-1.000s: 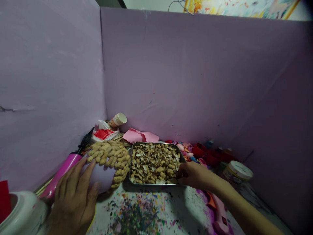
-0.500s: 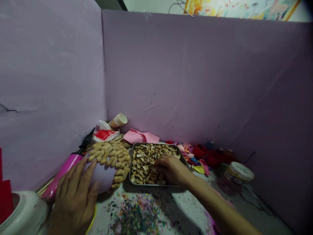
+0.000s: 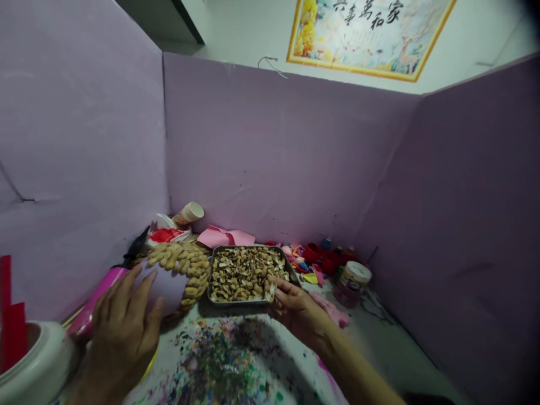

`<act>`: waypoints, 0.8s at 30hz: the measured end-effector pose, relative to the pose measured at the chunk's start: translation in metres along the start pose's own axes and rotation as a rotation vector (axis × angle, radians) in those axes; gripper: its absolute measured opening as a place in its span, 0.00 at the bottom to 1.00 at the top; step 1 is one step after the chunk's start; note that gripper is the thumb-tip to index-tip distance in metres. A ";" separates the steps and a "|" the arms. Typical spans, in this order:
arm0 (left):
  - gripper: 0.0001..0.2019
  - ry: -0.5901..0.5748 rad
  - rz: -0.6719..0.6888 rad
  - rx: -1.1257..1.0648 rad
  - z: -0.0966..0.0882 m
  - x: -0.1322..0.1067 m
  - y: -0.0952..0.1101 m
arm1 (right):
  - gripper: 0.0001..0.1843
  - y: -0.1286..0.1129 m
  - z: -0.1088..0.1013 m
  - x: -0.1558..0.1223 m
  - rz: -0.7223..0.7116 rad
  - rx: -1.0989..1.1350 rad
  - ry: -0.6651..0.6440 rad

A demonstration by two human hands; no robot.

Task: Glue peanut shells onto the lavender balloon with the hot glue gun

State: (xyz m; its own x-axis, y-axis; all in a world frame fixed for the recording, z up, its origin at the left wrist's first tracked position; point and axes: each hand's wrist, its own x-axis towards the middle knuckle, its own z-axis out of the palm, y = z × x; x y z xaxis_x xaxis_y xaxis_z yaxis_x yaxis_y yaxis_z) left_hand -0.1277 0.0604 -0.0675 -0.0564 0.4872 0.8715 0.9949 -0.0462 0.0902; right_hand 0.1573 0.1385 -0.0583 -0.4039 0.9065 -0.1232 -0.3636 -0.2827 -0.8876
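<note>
Rough matt peanut shells [image 3: 242, 273], shiny metal tray [image 3: 240, 304], glossy plastic tube [image 3: 98, 298]

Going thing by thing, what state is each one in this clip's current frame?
Lilac rounded form: partly covered with peanut shells, partly bare
Tray: filled with loose shells
Left hand: open, against the rounded form
Right hand: pinching a shell piece
Jar: upright, lid on
Paper cups: nested, tilted
Pink paper: creased
White pot: uncovered
</note>
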 end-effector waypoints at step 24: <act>0.26 -0.851 -0.954 -1.290 -0.002 -0.055 0.159 | 0.15 0.063 0.012 -0.083 -0.309 0.064 0.096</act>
State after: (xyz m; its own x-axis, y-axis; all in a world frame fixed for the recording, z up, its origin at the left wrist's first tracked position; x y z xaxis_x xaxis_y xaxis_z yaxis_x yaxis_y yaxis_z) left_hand 0.0331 0.0239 -0.1003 -0.0397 0.9923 -0.1171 -0.0546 0.1148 0.9919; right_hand 0.1577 0.0416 -0.0984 -0.1867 0.9770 0.1033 -0.5094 -0.0064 -0.8605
